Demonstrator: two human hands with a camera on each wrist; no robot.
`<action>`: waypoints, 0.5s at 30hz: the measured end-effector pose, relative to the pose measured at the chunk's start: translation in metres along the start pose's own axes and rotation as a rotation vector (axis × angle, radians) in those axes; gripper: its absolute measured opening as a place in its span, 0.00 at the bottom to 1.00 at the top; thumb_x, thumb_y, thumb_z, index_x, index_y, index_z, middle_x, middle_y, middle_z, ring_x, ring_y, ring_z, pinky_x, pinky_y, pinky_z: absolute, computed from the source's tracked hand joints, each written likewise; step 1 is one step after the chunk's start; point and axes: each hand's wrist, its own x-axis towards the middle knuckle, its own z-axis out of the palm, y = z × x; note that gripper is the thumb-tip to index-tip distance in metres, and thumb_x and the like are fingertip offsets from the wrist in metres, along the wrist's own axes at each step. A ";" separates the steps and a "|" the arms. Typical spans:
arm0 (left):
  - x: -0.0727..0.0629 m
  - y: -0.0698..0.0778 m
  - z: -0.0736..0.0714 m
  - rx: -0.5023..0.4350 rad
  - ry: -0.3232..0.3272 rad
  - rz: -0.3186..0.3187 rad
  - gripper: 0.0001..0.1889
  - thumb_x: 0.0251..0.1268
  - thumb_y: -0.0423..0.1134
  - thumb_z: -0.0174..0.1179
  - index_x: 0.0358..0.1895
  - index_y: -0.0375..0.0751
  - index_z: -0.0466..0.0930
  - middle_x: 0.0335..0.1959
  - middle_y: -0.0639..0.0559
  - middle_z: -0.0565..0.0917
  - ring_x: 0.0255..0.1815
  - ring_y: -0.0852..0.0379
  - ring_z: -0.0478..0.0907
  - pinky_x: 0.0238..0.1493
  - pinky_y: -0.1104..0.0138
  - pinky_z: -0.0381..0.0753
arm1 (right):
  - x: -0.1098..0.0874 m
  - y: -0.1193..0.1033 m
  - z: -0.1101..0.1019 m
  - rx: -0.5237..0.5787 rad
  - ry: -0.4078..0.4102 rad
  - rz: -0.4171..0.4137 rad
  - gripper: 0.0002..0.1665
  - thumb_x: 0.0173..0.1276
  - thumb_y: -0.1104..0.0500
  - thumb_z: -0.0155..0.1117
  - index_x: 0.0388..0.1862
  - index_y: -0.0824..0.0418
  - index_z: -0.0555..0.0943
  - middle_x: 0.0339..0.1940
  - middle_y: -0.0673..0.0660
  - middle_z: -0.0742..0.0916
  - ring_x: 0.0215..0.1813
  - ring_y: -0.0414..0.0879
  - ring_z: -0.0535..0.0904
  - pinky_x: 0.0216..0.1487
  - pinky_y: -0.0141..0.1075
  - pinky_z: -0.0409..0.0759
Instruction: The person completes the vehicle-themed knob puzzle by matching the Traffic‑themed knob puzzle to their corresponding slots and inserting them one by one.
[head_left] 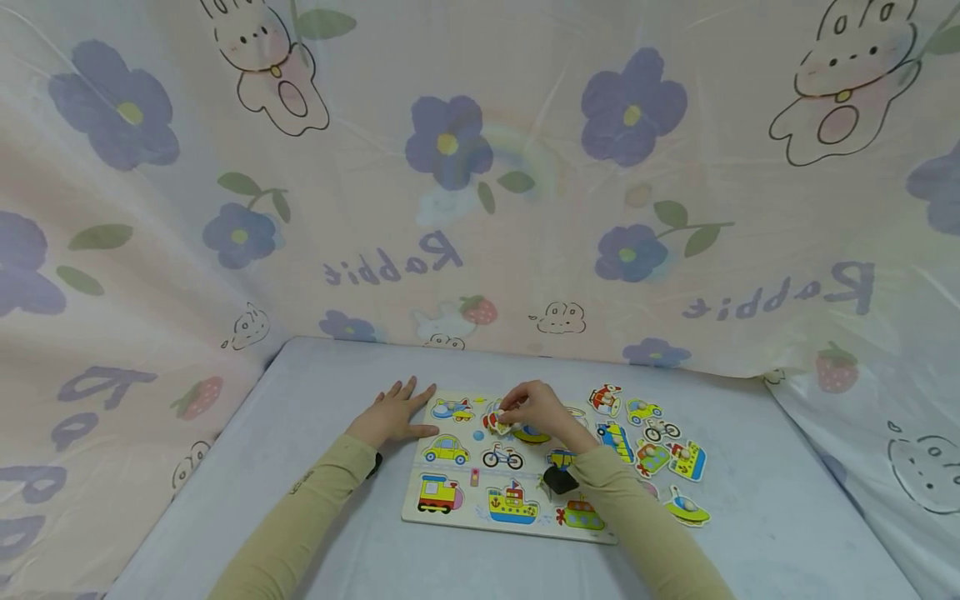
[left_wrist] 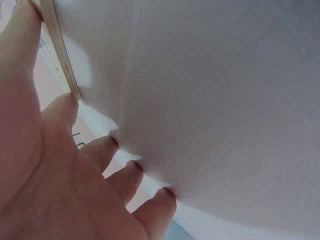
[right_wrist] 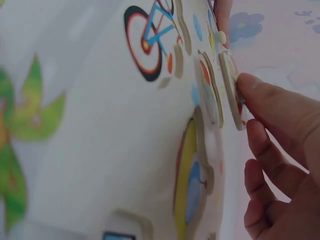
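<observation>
A wooden picture puzzle board (head_left: 475, 504) lies on the table, printed with vehicles. My left hand (head_left: 390, 417) rests at its upper left corner, fingers spread; the thumb touches the board's edge and the other fingertips press the tabletop in the left wrist view. Over the top row, my right hand (head_left: 536, 407) pinches a small red, white and yellow puzzle piece (right_wrist: 230, 90) between thumb and fingers. That piece is tilted just above a recess, its picture mostly hidden. An airplane picture (head_left: 452, 409) is at the board's upper left, with a knob (right_wrist: 221, 37) near there in the right wrist view.
Several loose pieces lie right of the board: a red piece (head_left: 604, 400), a yellow car (head_left: 643, 410), a bicycle (head_left: 662, 429), a blue bus (head_left: 617, 442), a ship (head_left: 687, 460) and a flying saucer (head_left: 686, 507). A printed curtain (head_left: 525, 208) hangs behind the table.
</observation>
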 end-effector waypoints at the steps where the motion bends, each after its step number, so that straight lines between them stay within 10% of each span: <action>1: 0.000 0.000 0.000 -0.003 0.001 0.001 0.46 0.59 0.66 0.57 0.76 0.51 0.52 0.75 0.35 0.48 0.73 0.32 0.44 0.69 0.40 0.48 | 0.001 0.000 0.001 0.000 -0.003 0.000 0.08 0.55 0.57 0.76 0.32 0.57 0.86 0.30 0.48 0.84 0.32 0.44 0.77 0.32 0.36 0.77; 15: 0.000 0.001 -0.001 -0.002 -0.005 -0.005 0.46 0.58 0.66 0.57 0.76 0.52 0.52 0.76 0.36 0.48 0.74 0.32 0.43 0.69 0.40 0.48 | 0.004 -0.001 0.011 -0.076 -0.031 -0.013 0.06 0.55 0.58 0.76 0.29 0.56 0.86 0.27 0.46 0.82 0.29 0.42 0.73 0.31 0.33 0.73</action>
